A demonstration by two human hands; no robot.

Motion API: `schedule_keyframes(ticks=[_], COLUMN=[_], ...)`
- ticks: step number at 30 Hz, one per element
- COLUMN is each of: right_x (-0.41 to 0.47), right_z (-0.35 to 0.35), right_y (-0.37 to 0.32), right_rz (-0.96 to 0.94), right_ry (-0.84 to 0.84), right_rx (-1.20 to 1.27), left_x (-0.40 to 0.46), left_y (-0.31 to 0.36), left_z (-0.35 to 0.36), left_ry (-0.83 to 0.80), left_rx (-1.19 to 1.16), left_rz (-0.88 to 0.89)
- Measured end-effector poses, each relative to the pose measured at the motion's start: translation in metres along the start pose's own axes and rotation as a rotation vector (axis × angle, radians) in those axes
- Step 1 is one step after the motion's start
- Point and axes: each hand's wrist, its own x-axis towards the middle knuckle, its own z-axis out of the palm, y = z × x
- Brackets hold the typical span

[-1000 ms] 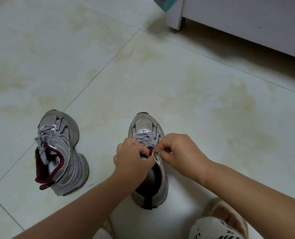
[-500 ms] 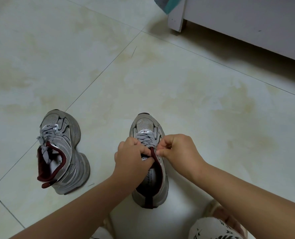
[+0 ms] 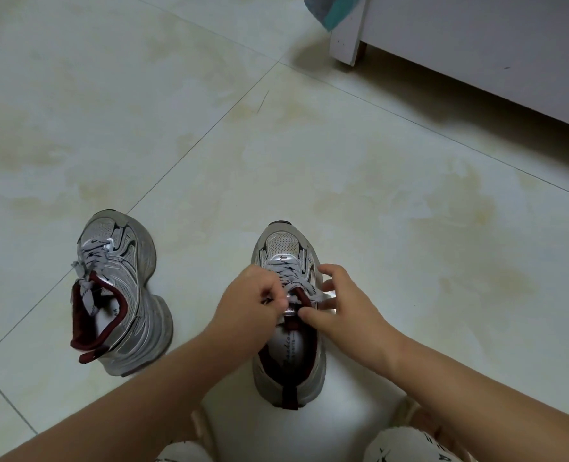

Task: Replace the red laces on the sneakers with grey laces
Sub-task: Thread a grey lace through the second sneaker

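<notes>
Two silver-grey sneakers with dark red lining stand on the tiled floor, both threaded with grey laces. The left sneaker (image 3: 123, 295) stands alone, its lace ends loose at the tongue. Over the right sneaker (image 3: 288, 355) my left hand (image 3: 248, 303) pinches the grey lace (image 3: 293, 278) near the top eyelets. My right hand (image 3: 344, 305) rests at that shoe's right side with fingers spread, thumb touching the tongue and a lace end lying under the palm. No red laces are in view.
A white cabinet (image 3: 476, 45) with a leg (image 3: 346, 45) stands at the back right, and a teal cloth (image 3: 331, 10) hangs over its corner. My knees in patterned white fabric (image 3: 409, 445) sit at the bottom edge.
My right hand has let go of its pinch at the lace and opened its fingers, shifting to the shoe's right side. My left hand keeps pinching the lace.
</notes>
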Motion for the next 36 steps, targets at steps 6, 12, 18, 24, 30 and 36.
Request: schedule_keyframes(ticks=[6, 12, 18, 24, 30, 36], right_x=[-0.003, -0.008, 0.015, 0.010, 0.006, 0.018], right_z=[0.005, 0.014, -0.012, -0.006, 0.025, 0.023], right_y=[0.001, -0.018, -0.026, -0.041, -0.055, -0.062], right_rz=[-0.033, -0.329, 0.087, -0.133, -0.419, -0.416], right_ry=[0.034, 0.103, 0.303, 0.532, 0.112, 0.090], right_rx=[-0.020, -0.298, 0.158, -0.358, -0.820, -0.777], left_x=[-0.021, -0.016, 0.001, -0.001, 0.000, -0.005], left_y=[0.013, 0.024, -0.024, -0.051, -0.042, -0.040], left_z=[-0.055, -0.044, -0.027, -0.013, -0.023, -0.027], left_ry=[-0.216, -0.168, -0.047, -0.015, 0.070, 0.019], left_rx=[-0.501, -0.382, 0.074, 0.151, 0.270, 0.453], left_rz=[-0.119, 0.030, -0.011, -0.005, 0.246, 0.334])
